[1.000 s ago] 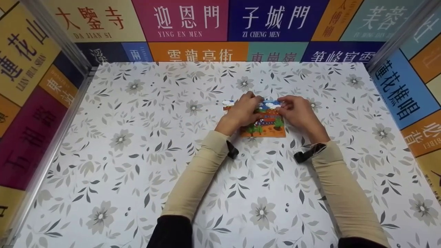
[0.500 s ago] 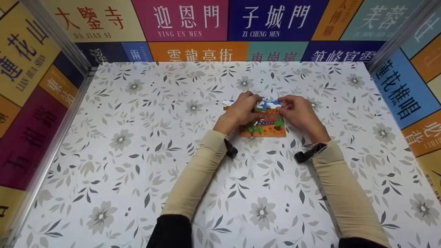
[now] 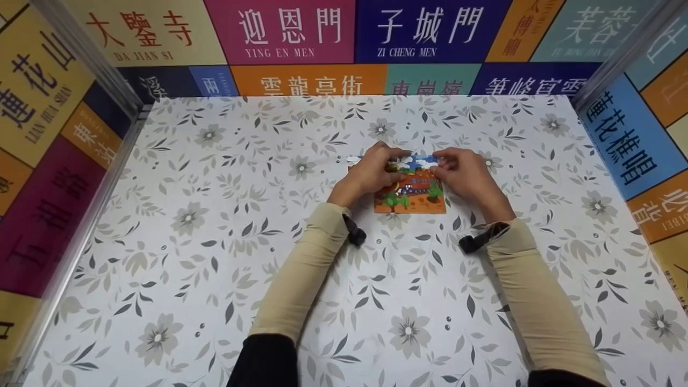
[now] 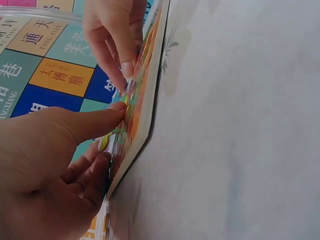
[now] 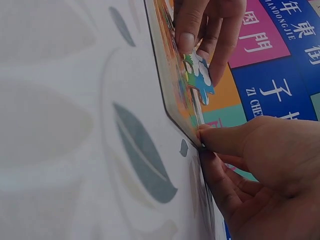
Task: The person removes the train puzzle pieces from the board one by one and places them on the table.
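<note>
In the head view a small jigsaw puzzle (image 3: 413, 201) lies flat, with blue sky, clouds, red rock, a train and green bushes pictured on it. My left hand (image 3: 368, 171) is over its upper left part. The right wrist view shows that hand's thumb and fingers pinching a blue, white and green puzzle piece (image 5: 199, 75), tilted up at the puzzle's surface. With thumb and fingers my right hand (image 3: 463, 171) pinches the puzzle's upper right corner. Left of the left hand a bit of sky-and-red picture (image 3: 353, 160) sticks out; the rest there is hidden under the hand.
A white cloth with grey flowers and leaves covers the table (image 3: 215, 301). Coloured panels with large characters (image 3: 301, 32) stand along the back and both sides. A small black wrist camera (image 3: 470, 243) sits below each hand.
My left hand has shifted slightly left and towards me, uncovering more of the puzzle's middle with the train. The right hand has stayed at the corner.
</note>
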`<act>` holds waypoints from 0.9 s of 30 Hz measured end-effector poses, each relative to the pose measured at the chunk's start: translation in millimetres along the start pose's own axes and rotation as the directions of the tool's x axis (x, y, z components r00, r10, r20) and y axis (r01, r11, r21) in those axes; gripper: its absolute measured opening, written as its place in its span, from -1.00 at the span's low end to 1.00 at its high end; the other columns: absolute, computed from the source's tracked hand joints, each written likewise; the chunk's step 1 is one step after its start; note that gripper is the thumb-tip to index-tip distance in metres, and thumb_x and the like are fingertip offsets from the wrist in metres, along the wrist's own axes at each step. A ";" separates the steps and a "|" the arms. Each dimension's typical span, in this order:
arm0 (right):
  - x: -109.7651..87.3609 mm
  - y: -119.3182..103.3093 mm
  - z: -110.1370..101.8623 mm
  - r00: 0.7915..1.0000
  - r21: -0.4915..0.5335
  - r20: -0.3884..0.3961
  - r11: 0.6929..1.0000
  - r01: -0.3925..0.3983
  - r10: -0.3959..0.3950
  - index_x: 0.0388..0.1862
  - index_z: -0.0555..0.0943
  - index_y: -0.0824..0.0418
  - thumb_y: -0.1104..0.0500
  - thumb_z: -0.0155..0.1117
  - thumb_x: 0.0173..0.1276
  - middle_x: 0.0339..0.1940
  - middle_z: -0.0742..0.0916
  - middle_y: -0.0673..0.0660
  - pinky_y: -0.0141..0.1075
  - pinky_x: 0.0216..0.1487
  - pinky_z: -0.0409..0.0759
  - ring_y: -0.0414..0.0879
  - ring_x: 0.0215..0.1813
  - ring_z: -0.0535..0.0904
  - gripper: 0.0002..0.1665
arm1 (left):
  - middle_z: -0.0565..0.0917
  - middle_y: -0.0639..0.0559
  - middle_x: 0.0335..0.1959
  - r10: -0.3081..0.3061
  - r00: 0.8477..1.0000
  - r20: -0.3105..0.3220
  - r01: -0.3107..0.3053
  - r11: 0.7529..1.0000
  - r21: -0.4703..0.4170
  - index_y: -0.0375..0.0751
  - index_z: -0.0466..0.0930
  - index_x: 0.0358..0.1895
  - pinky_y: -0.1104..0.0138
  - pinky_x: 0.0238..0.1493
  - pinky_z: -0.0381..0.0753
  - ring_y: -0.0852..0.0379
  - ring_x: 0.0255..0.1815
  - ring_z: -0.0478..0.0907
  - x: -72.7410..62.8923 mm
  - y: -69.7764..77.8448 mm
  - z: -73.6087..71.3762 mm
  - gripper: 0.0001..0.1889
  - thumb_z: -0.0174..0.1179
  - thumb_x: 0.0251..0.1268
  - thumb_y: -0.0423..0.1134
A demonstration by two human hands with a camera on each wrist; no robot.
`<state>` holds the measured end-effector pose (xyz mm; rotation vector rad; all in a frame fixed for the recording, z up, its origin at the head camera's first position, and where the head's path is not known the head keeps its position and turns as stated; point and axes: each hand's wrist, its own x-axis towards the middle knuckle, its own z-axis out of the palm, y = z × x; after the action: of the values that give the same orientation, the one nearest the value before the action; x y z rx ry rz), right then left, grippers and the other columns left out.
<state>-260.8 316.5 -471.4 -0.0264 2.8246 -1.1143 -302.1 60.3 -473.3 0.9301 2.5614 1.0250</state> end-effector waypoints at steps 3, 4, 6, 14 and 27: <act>0.5 -0.3 -0.2 1.000 0.006 0.007 1.000 -0.003 0.003 0.47 0.63 0.16 0.13 0.40 0.57 0.07 0.76 0.24 -0.26 0.09 0.60 0.03 0.07 0.70 -0.47 | 0.64 -0.18 0.15 -0.001 1.000 -0.002 0.001 1.000 0.001 -0.05 0.54 0.56 0.20 0.23 0.57 -0.02 0.13 0.53 0.2 -1.6 0.3 -0.40 0.40 0.52 -0.13; 0.7 -0.2 -0.2 1.000 0.006 0.007 1.000 -0.002 0.002 0.47 0.63 0.16 0.14 0.40 0.57 0.07 0.76 0.25 -0.26 0.10 0.60 0.03 0.07 0.70 -0.47 | 0.65 -0.18 0.14 -0.003 1.000 -0.005 0.003 1.000 -0.004 -0.05 0.54 0.56 0.20 0.21 0.57 -0.01 0.12 0.53 0.1 -1.8 0.5 -0.41 0.40 0.52 -0.13; 0.7 -0.1 -0.1 1.000 0.009 0.006 1.000 0.000 0.000 0.46 0.63 0.17 0.14 0.40 0.57 0.08 0.76 0.25 -0.28 0.10 0.60 0.03 0.08 0.70 -0.47 | 0.64 -0.17 0.12 -0.010 1.000 -0.008 0.010 1.000 -0.009 -0.03 0.54 0.56 0.21 0.20 0.59 0.00 0.11 0.54 0.0 -1.9 0.9 -0.41 0.39 0.53 -0.14; 0.0 1.5 1.6 0.999 -0.002 -0.025 0.999 0.042 -0.042 0.41 0.67 0.21 0.17 0.41 0.54 0.01 0.78 0.26 -0.51 -0.08 0.55 -0.06 -0.03 0.70 -0.50 | 0.64 -0.17 0.19 -0.015 1.000 -0.015 0.015 1.000 0.018 0.00 0.55 0.56 0.20 0.28 0.55 -0.01 0.17 0.52 -0.2 0.1 3.1 -0.45 0.35 0.57 -0.18; -0.7 0.0 0.7 1.000 -0.001 -0.008 1.000 0.017 -0.017 0.45 0.64 0.19 0.15 0.41 0.55 0.04 0.76 0.25 -0.42 -0.01 0.58 -0.01 0.02 0.69 -0.47 | 0.55 -0.15 0.19 -0.014 1.000 -0.004 0.015 0.998 0.069 -0.02 0.49 0.60 0.18 0.27 0.52 0.03 0.14 0.46 3.9 0.2 9.6 -0.46 0.25 0.65 -0.15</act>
<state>-260.1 316.0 -471.8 -0.0468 2.8369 -1.1190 -300.9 68.1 -480.1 0.9259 2.6180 0.9408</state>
